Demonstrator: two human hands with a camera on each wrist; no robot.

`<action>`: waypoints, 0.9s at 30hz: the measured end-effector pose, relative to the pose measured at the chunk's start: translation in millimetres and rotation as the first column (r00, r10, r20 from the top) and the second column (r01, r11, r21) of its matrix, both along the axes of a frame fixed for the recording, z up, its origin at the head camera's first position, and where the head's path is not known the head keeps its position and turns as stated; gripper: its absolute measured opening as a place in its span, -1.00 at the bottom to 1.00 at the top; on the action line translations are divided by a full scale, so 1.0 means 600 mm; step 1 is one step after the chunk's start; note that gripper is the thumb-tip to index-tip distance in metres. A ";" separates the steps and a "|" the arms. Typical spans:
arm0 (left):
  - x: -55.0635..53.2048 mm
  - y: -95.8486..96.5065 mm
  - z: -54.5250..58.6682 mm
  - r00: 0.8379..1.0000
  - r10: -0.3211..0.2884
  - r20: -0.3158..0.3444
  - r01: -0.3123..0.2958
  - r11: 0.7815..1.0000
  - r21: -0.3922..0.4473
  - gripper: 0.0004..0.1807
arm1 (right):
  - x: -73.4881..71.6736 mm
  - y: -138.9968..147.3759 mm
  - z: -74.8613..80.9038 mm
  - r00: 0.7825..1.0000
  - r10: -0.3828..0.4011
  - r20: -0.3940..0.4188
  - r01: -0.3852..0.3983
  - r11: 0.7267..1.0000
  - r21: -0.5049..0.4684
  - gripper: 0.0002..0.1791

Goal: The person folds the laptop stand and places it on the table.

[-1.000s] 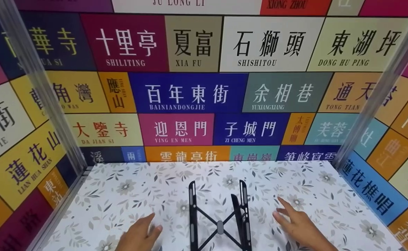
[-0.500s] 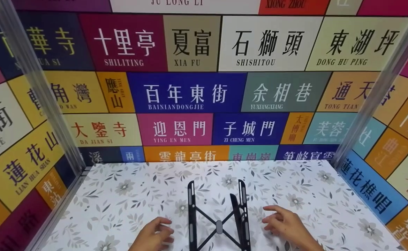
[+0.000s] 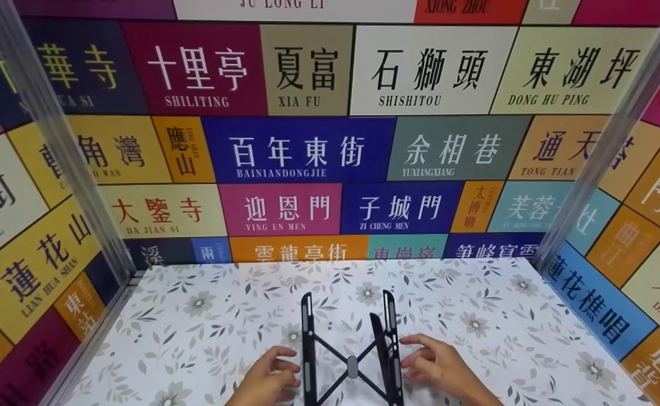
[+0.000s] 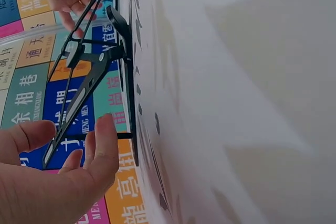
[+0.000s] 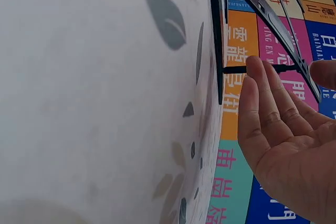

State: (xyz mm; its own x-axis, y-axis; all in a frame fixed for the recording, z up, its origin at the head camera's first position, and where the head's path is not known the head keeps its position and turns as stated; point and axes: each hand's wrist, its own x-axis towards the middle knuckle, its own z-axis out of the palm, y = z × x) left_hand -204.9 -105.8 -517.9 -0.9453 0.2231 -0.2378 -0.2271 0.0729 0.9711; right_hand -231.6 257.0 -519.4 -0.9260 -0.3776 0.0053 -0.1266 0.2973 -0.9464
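A black folding laptop stand (image 3: 352,367) is raised on the table, its two side rails joined by thin crossed bars at a grey hub. My left hand (image 3: 271,378) is just left of the left rail, fingers loosely bent toward it. In the left wrist view, thumb and fingers of the left hand (image 4: 58,182) lie on either side of the end of a slotted arm (image 4: 79,106). Close by the right rail is my right hand (image 3: 440,369), forefinger tip at the rail. The right wrist view shows its fingers (image 5: 270,114) extended beside the stand's strut (image 5: 235,70).
A white tablecloth (image 3: 200,304) with grey flowers and leaves covers the table. Behind it rises a wall (image 3: 302,149) of coloured panels with Chinese lettering. Metal posts (image 3: 65,141) stand at the back corners.
Both hands have moved inward, from well apart on either side up close to the stand's rails. The stand keeps its place on the table; the head view has shifted slightly.
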 end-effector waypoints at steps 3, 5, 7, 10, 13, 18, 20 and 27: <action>-0.003 0.006 0.000 1.000 -0.006 -0.022 0.006 1.000 0.012 -0.47 | -0.002 -0.007 0.000 1.000 0.007 -0.028 -0.006 1.000 0.010 -0.50; -0.007 0.009 -0.001 0.999 -0.008 -0.038 0.009 1.000 0.015 -0.45 | -0.004 -0.011 0.000 0.999 0.008 -0.031 -0.008 1.000 0.013 -0.49; -0.010 0.010 0.000 0.999 -0.009 -0.041 0.010 1.000 0.018 -0.43 | -0.005 -0.014 0.000 1.000 0.010 -0.026 -0.010 1.000 0.017 -0.49; -0.013 0.012 0.001 0.999 -0.011 -0.036 0.012 1.000 0.015 -0.41 | -0.007 -0.017 0.000 1.000 0.012 -0.018 -0.012 1.000 0.027 -0.46; -0.013 0.013 0.004 0.999 -0.009 -0.034 0.010 1.000 0.004 -0.44 | -0.010 -0.019 0.000 1.000 0.018 -0.023 -0.018 1.000 0.021 -0.42; -0.015 0.014 0.004 0.998 -0.010 -0.055 0.010 1.000 -0.016 -0.49 | -0.014 -0.021 -0.002 0.998 0.025 -0.053 -0.024 1.000 0.011 -0.42; -0.016 0.014 0.002 0.998 -0.020 -0.062 0.019 1.000 -0.018 -0.51 | -0.015 -0.021 -0.004 0.999 0.019 -0.050 -0.019 1.000 0.012 -0.42; -0.016 0.012 -0.002 0.997 -0.043 -0.058 0.042 0.999 -0.022 -0.52 | -0.013 -0.022 -0.007 1.000 0.017 -0.004 -0.017 1.000 0.001 -0.43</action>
State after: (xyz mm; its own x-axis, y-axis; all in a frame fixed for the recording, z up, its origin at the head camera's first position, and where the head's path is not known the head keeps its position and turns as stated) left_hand -214.6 -98.8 -519.0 -0.9476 0.2587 -0.1872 -0.1661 0.1016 0.9809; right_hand -239.4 243.9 -523.7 -0.9193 -0.3934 0.0085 -0.1353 0.2958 -0.9456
